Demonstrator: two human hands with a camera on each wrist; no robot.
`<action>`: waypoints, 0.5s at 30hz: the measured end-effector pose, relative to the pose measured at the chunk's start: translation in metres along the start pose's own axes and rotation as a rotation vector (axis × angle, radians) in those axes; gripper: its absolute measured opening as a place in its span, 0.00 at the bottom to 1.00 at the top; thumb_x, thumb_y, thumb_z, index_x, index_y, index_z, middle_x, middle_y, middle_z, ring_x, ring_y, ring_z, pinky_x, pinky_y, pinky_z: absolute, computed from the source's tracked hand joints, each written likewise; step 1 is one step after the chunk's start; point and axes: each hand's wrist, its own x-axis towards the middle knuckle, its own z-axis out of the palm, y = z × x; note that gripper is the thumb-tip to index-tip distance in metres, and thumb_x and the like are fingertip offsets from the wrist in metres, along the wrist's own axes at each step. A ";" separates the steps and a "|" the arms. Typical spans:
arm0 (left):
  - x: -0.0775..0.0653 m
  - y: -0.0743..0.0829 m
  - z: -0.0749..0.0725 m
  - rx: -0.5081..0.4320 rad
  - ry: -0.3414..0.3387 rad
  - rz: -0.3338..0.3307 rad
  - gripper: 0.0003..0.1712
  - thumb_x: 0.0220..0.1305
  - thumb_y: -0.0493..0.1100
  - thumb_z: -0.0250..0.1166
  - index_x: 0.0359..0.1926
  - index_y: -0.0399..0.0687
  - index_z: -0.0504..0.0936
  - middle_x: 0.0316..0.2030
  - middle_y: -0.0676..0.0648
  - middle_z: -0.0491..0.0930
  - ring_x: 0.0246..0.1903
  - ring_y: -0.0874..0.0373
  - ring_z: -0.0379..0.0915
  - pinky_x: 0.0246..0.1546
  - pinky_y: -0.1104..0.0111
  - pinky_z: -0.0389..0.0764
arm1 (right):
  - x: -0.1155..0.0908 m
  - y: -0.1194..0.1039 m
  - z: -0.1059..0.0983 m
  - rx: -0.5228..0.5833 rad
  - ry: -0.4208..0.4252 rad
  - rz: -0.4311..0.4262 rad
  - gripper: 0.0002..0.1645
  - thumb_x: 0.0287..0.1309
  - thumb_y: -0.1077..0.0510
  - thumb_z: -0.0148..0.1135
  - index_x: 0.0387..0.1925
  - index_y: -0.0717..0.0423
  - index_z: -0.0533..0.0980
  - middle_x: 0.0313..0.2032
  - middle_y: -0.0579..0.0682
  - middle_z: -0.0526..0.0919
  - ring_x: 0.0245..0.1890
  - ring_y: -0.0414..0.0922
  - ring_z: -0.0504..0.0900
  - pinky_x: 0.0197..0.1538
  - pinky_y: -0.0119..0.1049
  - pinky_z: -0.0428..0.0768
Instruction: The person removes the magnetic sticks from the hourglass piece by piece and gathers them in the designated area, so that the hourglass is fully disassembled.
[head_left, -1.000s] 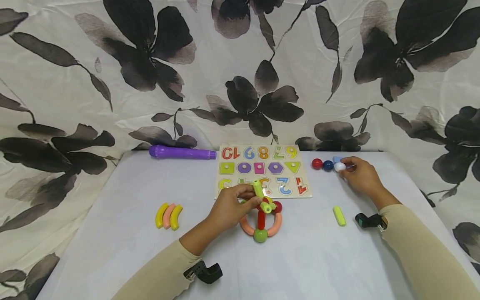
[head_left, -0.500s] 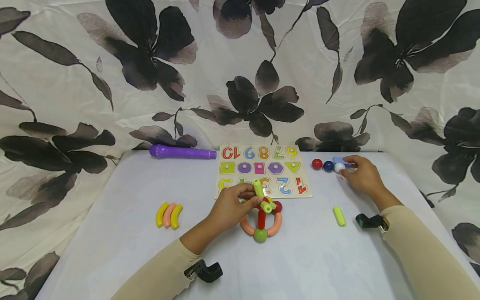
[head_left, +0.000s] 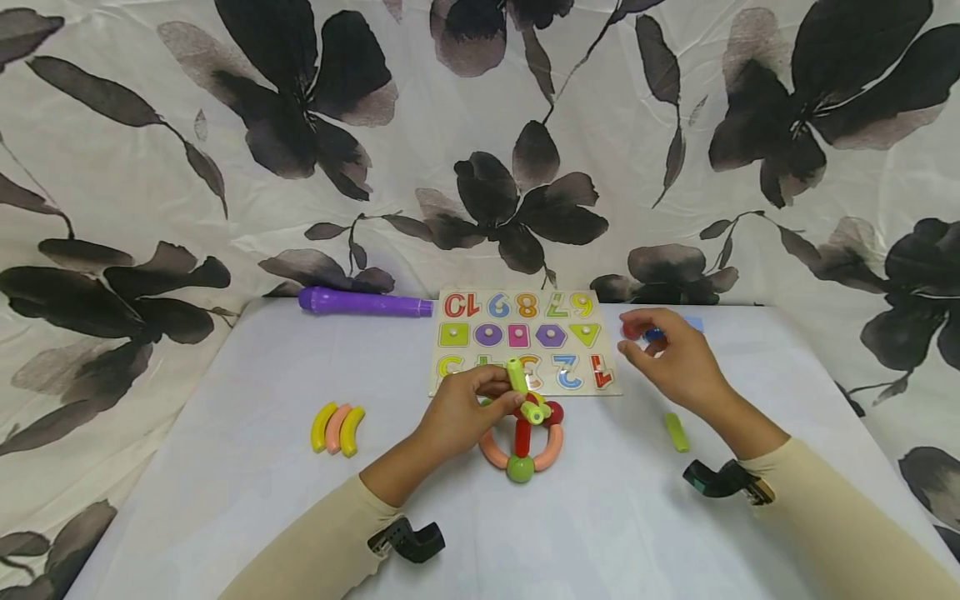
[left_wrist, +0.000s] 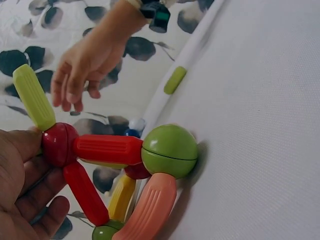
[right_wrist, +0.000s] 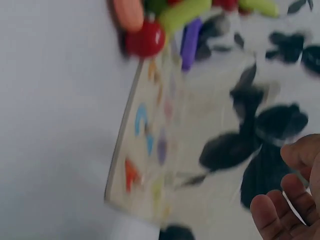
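Assembly, apparently: left hand (head_left: 457, 414) grips stick-and-ball frame (head_left: 522, 437) in front of number board (head_left: 570, 351). Right hand (head_left: 681, 357) empty, fingers loose, right of board; next addition likely needs pinching.

Right hand (head_left: 678, 362) has left the glossy white ball (left_wrist: 136, 123) and light-blue flat piece (head_left: 696, 323), shifting leftward, fingers parted and bare. Glossy red ball (head_left: 632, 332) and dark-blue ball (head_left: 654, 334), previously unobstructed left of the fingers, now partly hidden behind them.
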 end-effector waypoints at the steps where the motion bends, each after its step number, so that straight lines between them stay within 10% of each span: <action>1: 0.000 0.000 0.000 0.000 0.000 0.000 0.17 0.65 0.48 0.73 0.53 0.50 0.85 0.40 0.59 0.87 0.44 0.62 0.83 0.43 0.66 0.84 | -0.002 -0.007 0.003 0.011 -0.010 -0.030 0.24 0.58 0.68 0.72 0.56 0.61 0.78 0.49 0.56 0.82 0.44 0.50 0.80 0.39 0.26 0.79; 15: 0.001 -0.002 0.000 -0.020 -0.008 0.035 0.17 0.65 0.47 0.73 0.52 0.48 0.85 0.40 0.58 0.88 0.44 0.61 0.84 0.44 0.63 0.84 | -0.032 -0.061 0.041 0.212 -0.240 -0.261 0.27 0.53 0.69 0.77 0.54 0.55 0.80 0.52 0.48 0.84 0.40 0.40 0.82 0.38 0.35 0.85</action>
